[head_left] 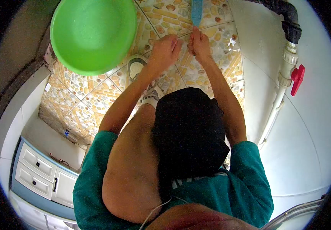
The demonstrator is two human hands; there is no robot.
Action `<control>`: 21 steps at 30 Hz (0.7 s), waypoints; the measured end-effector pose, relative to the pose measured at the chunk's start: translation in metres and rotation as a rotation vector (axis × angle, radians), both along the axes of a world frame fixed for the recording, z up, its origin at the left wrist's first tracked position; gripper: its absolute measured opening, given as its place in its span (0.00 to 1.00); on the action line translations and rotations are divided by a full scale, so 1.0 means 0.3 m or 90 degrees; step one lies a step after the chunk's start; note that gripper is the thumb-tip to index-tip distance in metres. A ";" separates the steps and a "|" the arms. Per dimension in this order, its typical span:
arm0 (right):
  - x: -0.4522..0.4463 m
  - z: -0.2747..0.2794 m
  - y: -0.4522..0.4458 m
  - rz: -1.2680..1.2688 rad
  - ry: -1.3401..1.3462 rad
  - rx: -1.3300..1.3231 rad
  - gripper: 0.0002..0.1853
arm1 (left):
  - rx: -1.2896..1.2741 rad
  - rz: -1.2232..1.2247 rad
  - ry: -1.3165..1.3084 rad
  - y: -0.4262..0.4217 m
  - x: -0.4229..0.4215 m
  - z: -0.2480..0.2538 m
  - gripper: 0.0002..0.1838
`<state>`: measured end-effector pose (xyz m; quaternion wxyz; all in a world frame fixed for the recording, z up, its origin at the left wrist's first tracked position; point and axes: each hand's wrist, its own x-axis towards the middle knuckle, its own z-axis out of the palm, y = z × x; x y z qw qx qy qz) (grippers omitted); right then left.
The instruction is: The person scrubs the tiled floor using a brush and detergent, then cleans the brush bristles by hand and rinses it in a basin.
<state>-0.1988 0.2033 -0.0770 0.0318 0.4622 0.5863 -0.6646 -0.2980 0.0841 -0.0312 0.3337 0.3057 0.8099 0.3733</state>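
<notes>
Out in front of my knees, my right hand (200, 45) is closed around the lower end of a blue tool (197, 13), which points away from me and runs out of the top of the view. My left hand (166, 50) is just to the left of it, fingers curled together; whatever they hold, if anything, is too small to make out. A large green basin (93, 34) rests on the pebble-patterned floor (85, 99), left of my left hand. My shoe (136, 66) shows below that hand.
A white pipe (279, 94) with a red valve handle (297, 79) and a black elbow (291, 28) runs along the right wall. White drawers (35, 168) stand at the lower left. A metal rail (299, 211) curves at the lower right.
</notes>
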 end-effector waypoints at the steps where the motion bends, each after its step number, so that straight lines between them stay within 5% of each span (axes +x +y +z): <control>1: -0.009 0.025 -0.044 -0.026 0.010 -0.089 0.21 | 0.000 -0.003 -0.001 0.009 -0.002 -0.032 0.14; 3: -0.030 0.052 -0.098 -0.052 0.023 -0.170 0.21 | -0.202 0.015 -0.156 0.048 -0.011 -0.106 0.23; 6: -0.047 0.034 -0.089 0.072 -0.029 -0.115 0.17 | -0.123 0.083 -0.252 0.074 -0.013 -0.108 0.29; 10: -0.138 0.039 0.004 -0.058 0.011 -0.095 0.16 | 0.032 0.169 -0.215 0.210 -0.036 -0.294 0.30; 13: -0.178 -0.050 0.004 0.011 0.009 -0.103 0.16 | -0.017 0.200 -0.241 0.187 -0.115 -0.358 0.27; 16: -0.197 -0.097 -0.101 0.272 0.054 -0.027 0.16 | 0.033 0.406 -0.369 -0.010 -0.096 -0.302 0.23; 19: -0.184 -0.116 -0.135 0.270 0.014 -0.113 0.16 | -0.065 0.437 -0.396 0.005 -0.118 -0.260 0.21; 21: -0.125 -0.098 -0.093 0.094 0.054 -0.124 0.16 | -0.042 0.135 -0.303 0.108 -0.138 -0.274 0.21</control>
